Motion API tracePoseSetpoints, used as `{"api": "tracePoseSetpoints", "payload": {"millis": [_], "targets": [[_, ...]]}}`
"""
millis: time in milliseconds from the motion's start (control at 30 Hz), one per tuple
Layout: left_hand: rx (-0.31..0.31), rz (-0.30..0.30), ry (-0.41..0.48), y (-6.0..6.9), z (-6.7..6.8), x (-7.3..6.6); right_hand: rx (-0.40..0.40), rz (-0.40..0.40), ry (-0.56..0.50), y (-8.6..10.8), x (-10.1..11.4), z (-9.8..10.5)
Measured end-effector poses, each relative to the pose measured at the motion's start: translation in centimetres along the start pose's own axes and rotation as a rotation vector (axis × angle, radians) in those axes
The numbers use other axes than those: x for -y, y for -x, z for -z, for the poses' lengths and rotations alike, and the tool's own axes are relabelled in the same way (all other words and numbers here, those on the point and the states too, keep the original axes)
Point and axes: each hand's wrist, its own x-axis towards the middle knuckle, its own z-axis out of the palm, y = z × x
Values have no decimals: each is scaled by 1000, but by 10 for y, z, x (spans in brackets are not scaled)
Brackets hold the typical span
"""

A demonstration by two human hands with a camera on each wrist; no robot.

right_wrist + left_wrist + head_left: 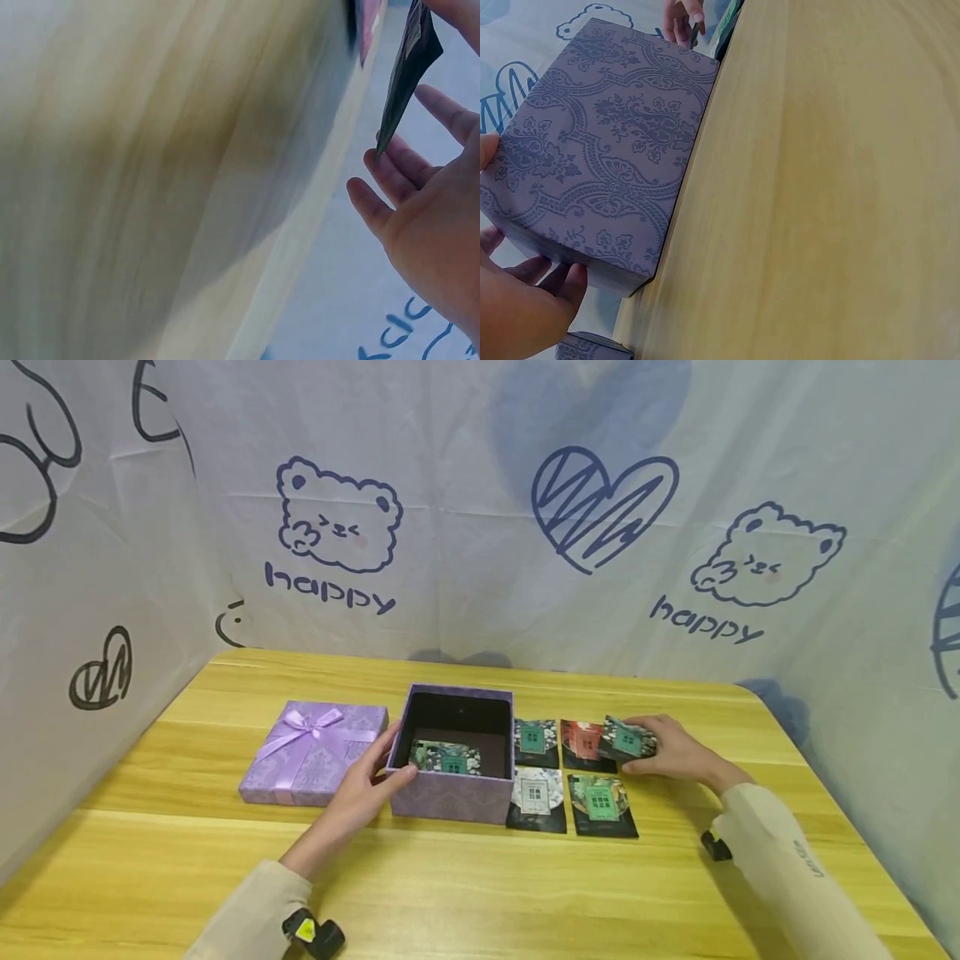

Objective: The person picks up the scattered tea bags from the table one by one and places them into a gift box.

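Left sleeve (255, 910), beige, black wrist camera (327, 937) strapped on, sits nearest the lens, just behind the left grip. Left hand (360, 797) holds the purple box (450, 799) at its near left corner: thumb on the front rim, fingers against the side wall. Box is uncovered; one boxed sachet (457, 761) shows inside, just right of the left thumb. Flat or leaning, can't tell. Lid (318, 756) with ribbon bow lies left of this hand.

Right hand (667, 752) pinches a dark green-labelled sachet (628, 740) at its right end, packet tilted. It overlaps the red sachet (579, 743) just left of the grip; contact unclear. Further left, beside the box, lies another dark packet (531, 741). White sachet (537, 797) and bright green sachet (602, 807) lie on the near side, left of the right hand.

Step in hand, my read: shifting sachets singly between box and table, left hand steadying. Out or in, stills don't settle it. If laying out, next move calls for lowering the packet flat right of the red one without nudging it. If packing, carry it left over the rim, then release.
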Motion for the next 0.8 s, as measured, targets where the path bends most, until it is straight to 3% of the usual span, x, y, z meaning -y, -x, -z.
{"api": "tracePoseSetpoints", "payload": {"millis": [800], "targets": [[0, -11, 0, 0, 1, 1, 32, 121, -8, -2, 59, 2]]}}
